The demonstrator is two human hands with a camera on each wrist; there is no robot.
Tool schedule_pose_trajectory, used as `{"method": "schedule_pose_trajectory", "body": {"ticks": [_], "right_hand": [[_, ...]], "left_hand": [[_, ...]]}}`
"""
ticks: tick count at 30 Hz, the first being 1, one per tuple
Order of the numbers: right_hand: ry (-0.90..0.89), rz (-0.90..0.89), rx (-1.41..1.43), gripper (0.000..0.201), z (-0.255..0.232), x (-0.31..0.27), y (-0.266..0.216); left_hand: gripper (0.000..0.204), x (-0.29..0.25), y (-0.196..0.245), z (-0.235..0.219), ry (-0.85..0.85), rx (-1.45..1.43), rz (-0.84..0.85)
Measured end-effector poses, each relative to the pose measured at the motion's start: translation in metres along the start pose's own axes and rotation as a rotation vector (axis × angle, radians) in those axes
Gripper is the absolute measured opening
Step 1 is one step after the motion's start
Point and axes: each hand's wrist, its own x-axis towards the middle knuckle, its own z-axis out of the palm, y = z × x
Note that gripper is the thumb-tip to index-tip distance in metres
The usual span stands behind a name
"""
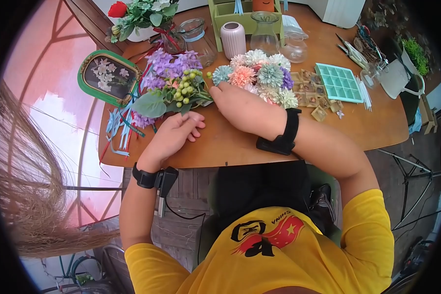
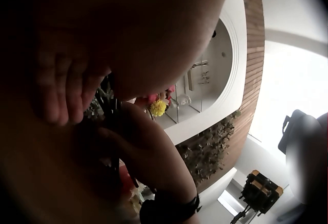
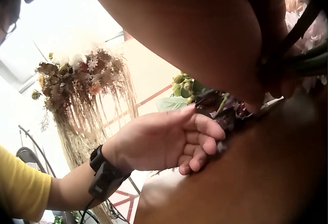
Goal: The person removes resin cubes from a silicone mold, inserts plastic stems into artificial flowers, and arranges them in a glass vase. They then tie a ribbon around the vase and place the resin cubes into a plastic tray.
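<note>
My right hand [image 1: 240,105] grips the green stems [image 3: 307,62] of an artificial bouquet low over the front of the table. Lying to the left of that hand are the bouquet's purple blossoms [image 1: 169,66], green berries [image 1: 185,89] and a broad grey-green leaf [image 1: 149,104]. Just in front of the blossoms is my left hand [image 1: 179,131], its fingers loosely bent and nothing held in them, as the right wrist view also shows. Beyond the right hand sits a cluster of pastel artificial flowers [image 1: 242,76].
A green-edged oval frame [image 1: 88,90] and ribbons [image 1: 120,125] lie at the left. Glass vases [image 1: 264,34] and a ribbed pink vase [image 1: 233,41] stand at the back. To the right are small clear boxes [image 1: 311,88], a mint compartment tray [image 1: 340,81] and pliers [image 1: 355,56].
</note>
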Motion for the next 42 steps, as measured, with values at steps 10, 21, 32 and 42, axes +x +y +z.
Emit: {"method": "schedule_pose_trajectory", "body": {"ticks": [10, 21, 32, 42], "right_hand": [[0.029, -0.013, 0.113, 0.044, -0.026, 0.001, 0.010], [0.046, -0.079, 0.241, 0.053, -0.010, 0.002, 0.004], [0.332, -0.069, 0.289, 0.039, -0.089, -0.023, 0.047], [0.434, 0.330, 0.545, 0.028, -0.094, -0.057, 0.149]], "left_hand": [[0.037, 0.004, 0.012, 0.017, 0.103, 0.329, 0.118], [0.034, 0.002, 0.011, 0.011, 0.296, 0.608, 0.162], [0.031, 0.001, 0.063, 0.038, 0.205, 0.484, 0.477], [0.037, 0.108, 0.105, 0.070, 0.306, 0.325, 0.755]]}}
